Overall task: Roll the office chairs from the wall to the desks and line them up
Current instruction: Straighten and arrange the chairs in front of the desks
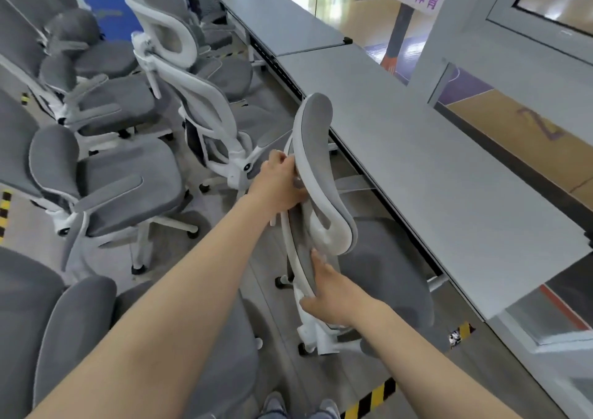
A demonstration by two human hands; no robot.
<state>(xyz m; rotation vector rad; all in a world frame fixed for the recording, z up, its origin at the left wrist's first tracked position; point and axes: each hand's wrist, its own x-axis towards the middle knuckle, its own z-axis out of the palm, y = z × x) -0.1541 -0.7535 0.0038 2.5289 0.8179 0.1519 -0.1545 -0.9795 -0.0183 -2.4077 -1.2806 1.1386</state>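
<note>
A grey mesh office chair [390, 277] with a white frame stands against the near desk [417, 149], its seat partly under the desktop. My left hand [282, 184] grips the left edge of its backrest just below the headrest [317, 149]. My right hand [333, 293] holds the lower right edge of the same backrest. A second matching chair [205, 97] is parked further along the desks, its back turned toward me.
Several more grey chairs [106, 174] crowd the left side, some stacked close together. A second desk [276, 11] continues the row at the back. Glass panels run behind the desks. Yellow-black tape [369, 399] marks the floor near my feet.
</note>
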